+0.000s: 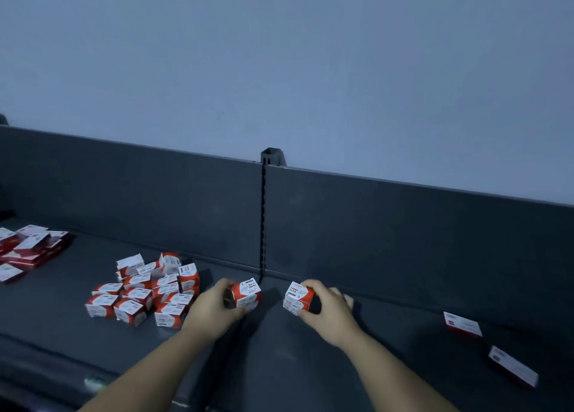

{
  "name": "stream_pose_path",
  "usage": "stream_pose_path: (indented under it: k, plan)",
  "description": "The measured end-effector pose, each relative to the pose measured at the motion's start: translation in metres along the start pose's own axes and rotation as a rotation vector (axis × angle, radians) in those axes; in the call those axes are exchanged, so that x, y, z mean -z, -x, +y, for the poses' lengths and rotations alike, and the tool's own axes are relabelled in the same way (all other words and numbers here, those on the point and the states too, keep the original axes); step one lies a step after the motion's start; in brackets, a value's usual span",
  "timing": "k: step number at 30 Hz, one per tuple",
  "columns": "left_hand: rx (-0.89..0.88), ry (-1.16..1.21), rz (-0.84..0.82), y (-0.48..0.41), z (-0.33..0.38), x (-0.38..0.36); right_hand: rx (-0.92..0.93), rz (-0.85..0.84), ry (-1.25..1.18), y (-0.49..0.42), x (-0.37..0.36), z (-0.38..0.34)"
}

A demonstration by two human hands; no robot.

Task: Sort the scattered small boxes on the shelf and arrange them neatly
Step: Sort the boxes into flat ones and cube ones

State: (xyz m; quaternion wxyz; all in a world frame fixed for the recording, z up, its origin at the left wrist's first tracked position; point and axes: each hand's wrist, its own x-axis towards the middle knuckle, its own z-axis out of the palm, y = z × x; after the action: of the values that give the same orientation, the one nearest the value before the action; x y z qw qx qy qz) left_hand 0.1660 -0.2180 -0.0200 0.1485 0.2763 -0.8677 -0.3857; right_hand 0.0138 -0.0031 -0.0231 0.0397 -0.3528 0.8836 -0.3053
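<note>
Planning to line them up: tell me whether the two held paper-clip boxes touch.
Apart. Head view shows bare shelf between the left box and the right box.

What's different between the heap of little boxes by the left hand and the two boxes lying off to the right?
The heap holds many stubby, cube-like boxes; the two right boxes are flat and long. The heap's boxes are jumbled and touching; the two right boxes lie apart from each other. Both kinds are red and white and rest on the dark shelf.
</note>
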Motion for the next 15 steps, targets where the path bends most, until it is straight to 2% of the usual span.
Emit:
stream_pose_path:
  k: [8,15]
  plan:
    - [-0.024,0.082,0.043,-0.015,-0.045,0.07,0.002,0.053,-0.067,-0.011,-0.06,-0.093]
    - [0.029,0.133,0.041,-0.012,-0.076,0.092,0.029,0.01,-0.092,-0.018,-0.091,-0.129]
